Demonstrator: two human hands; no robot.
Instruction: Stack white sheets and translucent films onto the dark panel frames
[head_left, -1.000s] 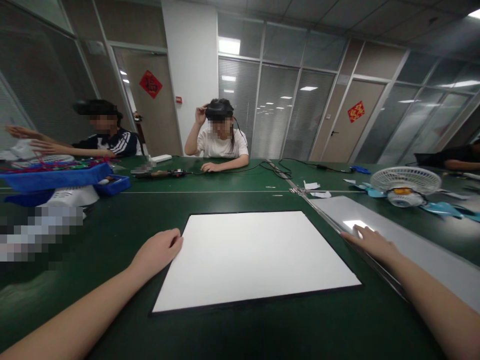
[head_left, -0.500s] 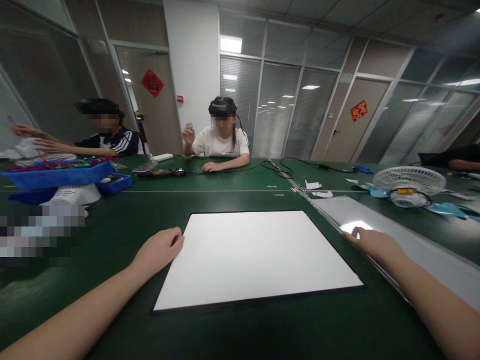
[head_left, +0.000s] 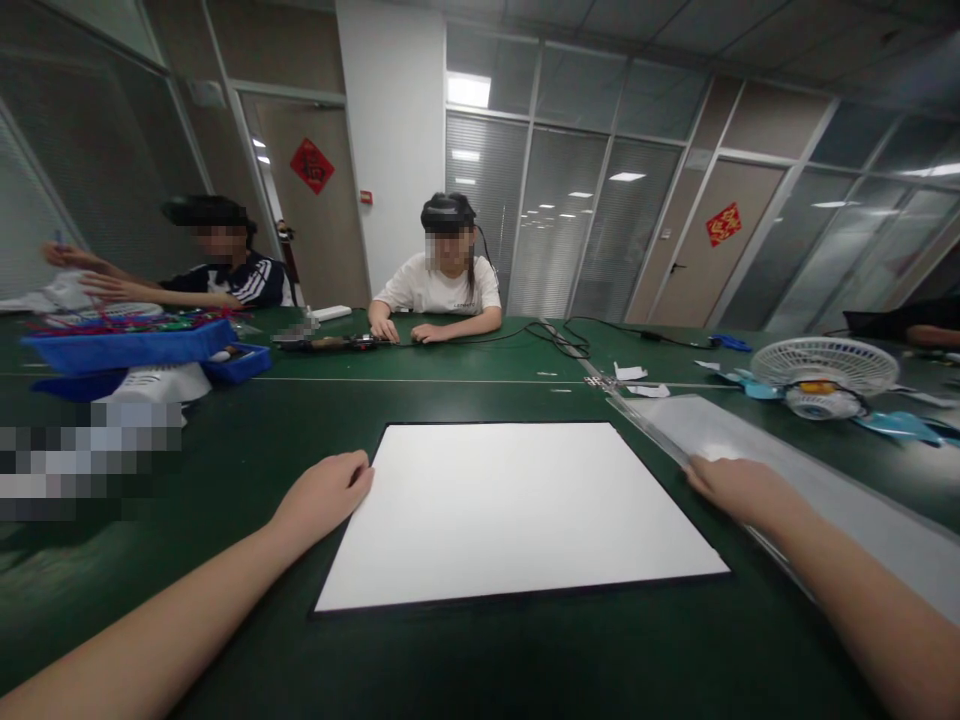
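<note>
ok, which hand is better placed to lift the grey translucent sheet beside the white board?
Right, most likely. The right hand rests on the near edge of the translucent sheet. The left hand sits at the white board's left edge, so it would have to cross the whole board.

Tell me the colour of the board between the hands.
The board is white with a thin black edge, head view.
</note>
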